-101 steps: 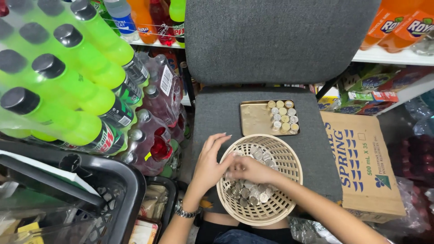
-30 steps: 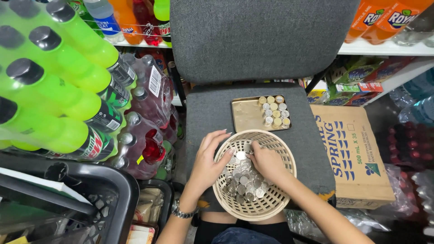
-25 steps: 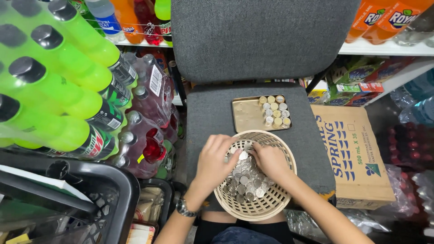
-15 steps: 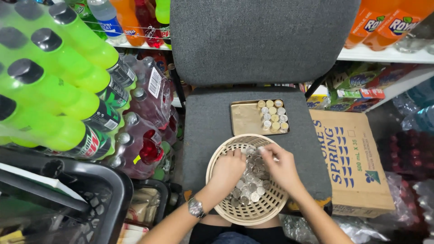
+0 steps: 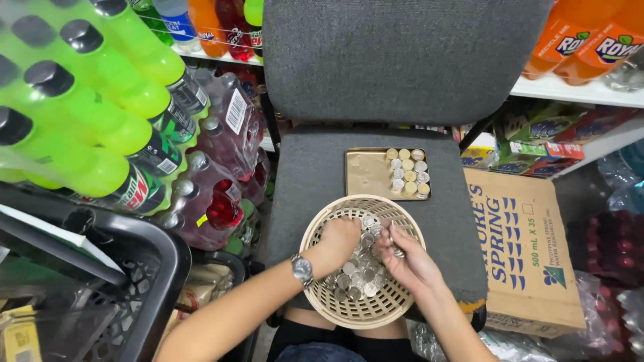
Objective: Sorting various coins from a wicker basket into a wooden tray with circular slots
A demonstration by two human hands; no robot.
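Grey chair seat (image 5: 302, 181) is bearing a woven basket (image 5: 320, 228) of coins (image 5: 359, 271), where the left hand (image 5: 337, 243) is digging, fingers curled. Beside it the right hand (image 5: 406, 263) is pinching coins; they look small, hard and slippery, best taken by the rims

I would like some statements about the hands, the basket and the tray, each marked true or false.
1. Both hands are inside the woven basket. True.
2. The basket holds green bottles. False: it holds silver coins.
3. The left hand has a wristwatch on its wrist. True.
4. The tray is on the floor. False: it lies on the chair seat.
5. Coin stacks fill the tray's left side. False: the right side.
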